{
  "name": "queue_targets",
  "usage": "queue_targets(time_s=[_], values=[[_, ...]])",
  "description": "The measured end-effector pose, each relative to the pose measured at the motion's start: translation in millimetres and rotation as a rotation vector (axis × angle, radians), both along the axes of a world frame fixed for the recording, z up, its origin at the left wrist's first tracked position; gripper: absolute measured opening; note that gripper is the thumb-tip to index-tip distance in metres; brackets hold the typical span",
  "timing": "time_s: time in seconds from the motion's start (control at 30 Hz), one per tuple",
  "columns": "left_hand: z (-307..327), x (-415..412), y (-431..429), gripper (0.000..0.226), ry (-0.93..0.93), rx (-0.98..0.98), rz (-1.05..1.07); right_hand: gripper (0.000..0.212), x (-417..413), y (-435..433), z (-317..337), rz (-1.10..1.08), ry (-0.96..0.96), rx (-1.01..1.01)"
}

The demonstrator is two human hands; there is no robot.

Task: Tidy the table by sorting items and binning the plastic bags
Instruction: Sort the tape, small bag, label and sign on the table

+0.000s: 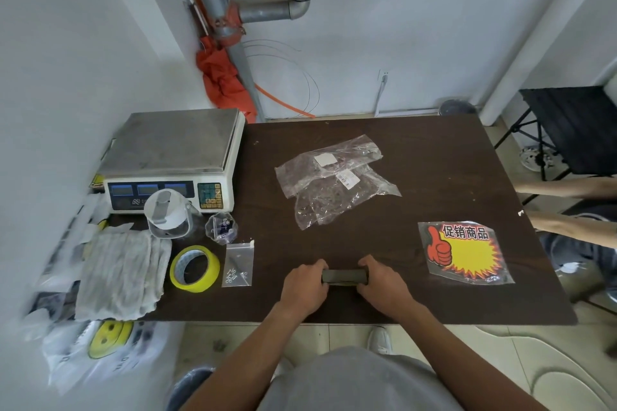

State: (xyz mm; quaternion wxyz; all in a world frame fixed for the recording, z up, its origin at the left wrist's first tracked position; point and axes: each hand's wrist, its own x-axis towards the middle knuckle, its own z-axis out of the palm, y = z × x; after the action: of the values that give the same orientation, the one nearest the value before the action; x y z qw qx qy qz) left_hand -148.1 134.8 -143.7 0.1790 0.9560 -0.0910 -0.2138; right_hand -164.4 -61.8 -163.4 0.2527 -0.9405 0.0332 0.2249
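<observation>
a single wide-angle camera worn on the head is looking forward and steeply down across the dark bench [434,183], sitting close over its near edge. the left hand [305,289] and right hand [384,287], gripping the ends of a dark bar [344,277], are landing low in the centre, with the forearms entering from below. the white wall [367,70] is filling the top, the floor [500,360] is edging the bottom, and straight lines are bowing near the corners.

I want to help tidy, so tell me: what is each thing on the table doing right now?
dark bar: gripped at both ends.
left hand: curled round its left end.
right hand: curled round its right end.
plastic bags: lying flat, overlapping, untouched.
small zip bag: flat, screws inside.
tape roll: lying flat.
cloth: folded.
</observation>
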Motion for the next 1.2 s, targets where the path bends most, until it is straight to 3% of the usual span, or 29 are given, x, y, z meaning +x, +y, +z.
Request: queue_targets(time_s=[0.17,0.4,0.6,0.8,0.9,1.03,1.1,1.2], values=[[1,6,0,0.025,0.017,0.036,-0.062,0.035,6,3,4,0.071,0.036,-0.029],[4,14,0,0.030,0.014,0.163,-0.152,0.033,12,6,8,0.203,0.022,-0.125],[5,10,1,0.029,0.098,0.146,-0.111,0.029,17,6,7,0.221,0.040,-0.096],[2,8,26,0.022,0.278,-0.187,0.190,0.029,28,7,8,0.148,0.088,-0.022],[4,4,45,0.022,0.421,-0.392,0.418,0.029,38,16,7,0.029,0.233,0.166],[13,-9,74,0.028,0.480,-0.610,0.663,0.034,42,35,16,-0.129,0.408,0.456],[14,-18,91,0.019,0.496,-0.707,0.770,0.033,42,48,20,-0.139,0.454,0.540],[11,-36,115,0.033,0.509,-0.855,0.906,0.033,40,70,18,-0.112,0.508,0.574]])
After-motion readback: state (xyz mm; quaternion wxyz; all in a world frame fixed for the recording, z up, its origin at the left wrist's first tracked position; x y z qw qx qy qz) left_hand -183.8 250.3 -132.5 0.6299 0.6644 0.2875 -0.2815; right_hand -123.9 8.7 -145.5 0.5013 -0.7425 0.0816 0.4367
